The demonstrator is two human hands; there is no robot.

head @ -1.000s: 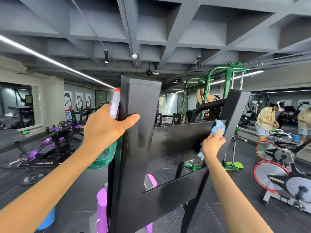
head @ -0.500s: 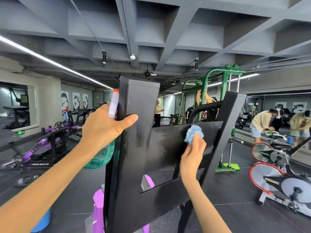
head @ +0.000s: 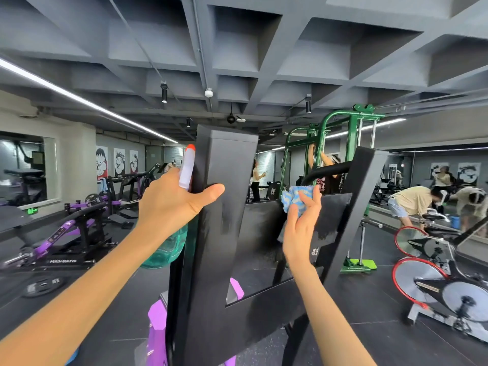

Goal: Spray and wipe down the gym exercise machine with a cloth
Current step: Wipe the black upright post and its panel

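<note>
While the left hand (head: 171, 204) braces on the black steel machine frame (head: 221, 233), thumb hooked over the upright, its fingers also grip the teal translucent spray bottle with a white, orange-tipped nozzle (head: 186, 167), just left of that post. Right hand (head: 301, 225) pinches the crumpled blue-and-white cloth (head: 295, 198) against the top edge of the cross panel (head: 264, 228). Risks: the doubled-up left grip could let the bottle slip, and the fingertip-held cloth could slide over the edge and drop behind. Green cable rack (head: 353, 138) beyond, well apart.
</note>
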